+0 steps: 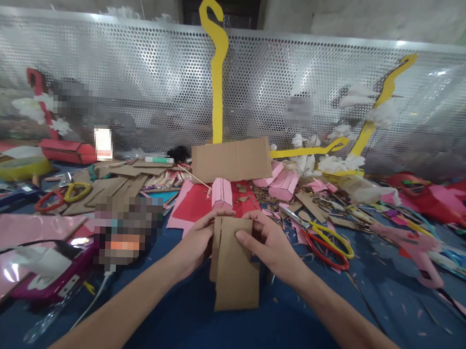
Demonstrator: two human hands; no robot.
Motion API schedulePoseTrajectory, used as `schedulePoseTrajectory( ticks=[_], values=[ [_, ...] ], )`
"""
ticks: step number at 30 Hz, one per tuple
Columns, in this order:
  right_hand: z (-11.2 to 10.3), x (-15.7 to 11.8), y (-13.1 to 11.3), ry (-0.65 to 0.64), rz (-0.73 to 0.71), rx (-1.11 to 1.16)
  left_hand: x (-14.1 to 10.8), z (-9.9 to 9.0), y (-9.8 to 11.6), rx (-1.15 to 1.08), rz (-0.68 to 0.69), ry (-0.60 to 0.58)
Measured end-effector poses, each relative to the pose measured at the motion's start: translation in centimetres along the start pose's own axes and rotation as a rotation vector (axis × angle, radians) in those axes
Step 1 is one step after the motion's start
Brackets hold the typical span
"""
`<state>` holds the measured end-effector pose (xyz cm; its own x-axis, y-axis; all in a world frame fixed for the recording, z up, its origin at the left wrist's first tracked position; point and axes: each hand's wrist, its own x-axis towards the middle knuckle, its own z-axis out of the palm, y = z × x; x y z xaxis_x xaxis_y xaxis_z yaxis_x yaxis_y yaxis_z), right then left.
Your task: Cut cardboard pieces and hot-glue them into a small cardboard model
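Two or more flat strips of brown cardboard [237,276] overlap between my hands in the middle of the view, their lower ends toward me. My left hand [200,239] grips their upper left edge, with its fingers curled behind. On the right edge, my right hand [266,244] presses its thumb on the front face while its fingers go behind. Just beyond the fingertips lies a small folded pink box [222,193] on red sheets [189,202]. Red and yellow scissors [328,244] rest to the right of my right hand.
A brown cardboard piece [233,159] with a tall yellow hook shape [218,82] stands at the back against a perforated metal panel [144,80]. A pink glue gun [410,247] lies right. A purple power strip [57,270], a second pair of scissors [64,196] and cardboard scraps [118,183] are left.
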<state>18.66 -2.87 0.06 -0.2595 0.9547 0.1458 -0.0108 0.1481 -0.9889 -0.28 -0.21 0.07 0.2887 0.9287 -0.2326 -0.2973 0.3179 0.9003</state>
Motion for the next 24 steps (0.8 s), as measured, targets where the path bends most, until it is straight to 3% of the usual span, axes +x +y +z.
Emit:
schedulePoseTrajectory(
  ticks=[5, 7, 10, 12, 14, 17, 21, 24],
  values=[
    [0.1, 0.0, 0.7, 0.011, 0.008, -0.082, 0.3, 0.0, 0.0, -0.007, 0.039, 0.019],
    [0.3, -0.1, 1.0, 0.117, -0.011, -0.218, 0.3, 0.0, 0.2, -0.019, 0.063, 0.039],
    [0.6, -0.4, 0.7, 0.294, -0.157, -0.531, 0.2, 0.1, 0.4, -0.031, 0.089, 0.058],
    [0.8, -0.8, 0.2, 0.238, -0.28, -0.687, 0.3, 0.1, 0.3, -0.037, 0.097, 0.059],
    [1.1, -1.2, -0.3, 0.099, -0.326, -0.744, 0.4, 0.0, 0.2, -0.047, 0.098, 0.061],
    [1.5, -1.6, -0.5, 0.051, -0.223, -0.661, 0.7, -0.3, 0.1, -0.073, 0.1, 0.094],
    [1.4, -1.4, 0.3, 0.031, 0.022, -0.364, 0.8, -0.5, 0.2, -0.097, 0.109, 0.115],
    [0.8, -0.8, 0.7, -0.044, 0.048, -0.189, 0.8, -0.5, 0.3, -0.101, 0.116, 0.11]
  ],
)
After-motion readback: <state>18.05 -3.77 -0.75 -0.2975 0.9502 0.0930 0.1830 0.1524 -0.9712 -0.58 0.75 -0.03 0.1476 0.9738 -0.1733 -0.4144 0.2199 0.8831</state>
